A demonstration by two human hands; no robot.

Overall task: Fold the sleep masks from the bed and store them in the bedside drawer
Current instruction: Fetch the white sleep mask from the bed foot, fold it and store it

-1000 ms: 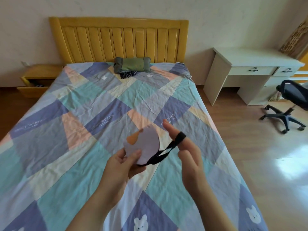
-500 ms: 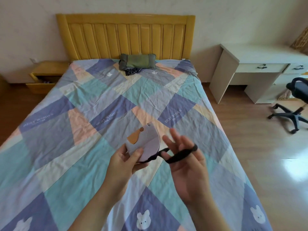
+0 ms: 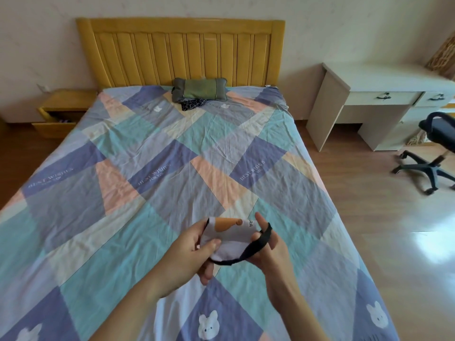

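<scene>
Above the near part of the bed I hold a folded lilac sleep mask with an orange patch. My left hand pinches its left side, thumb on top. The mask's black elastic strap loops around the fingers of my right hand, which cups the mask's right edge. A second, dark patterned sleep mask lies far up the bed, against a green pillow. The yellow bedside drawer stands pulled out at the far left, something dark and purple inside it.
The bed with a patchwork sheet fills most of the view, with a yellow headboard behind. A white desk and a black swivel chair stand on the wooden floor to the right.
The mask has tipped from upright to lying flatter between my hands. My right hand closed in on it with the strap still over its fingers. The view shifted lower.
</scene>
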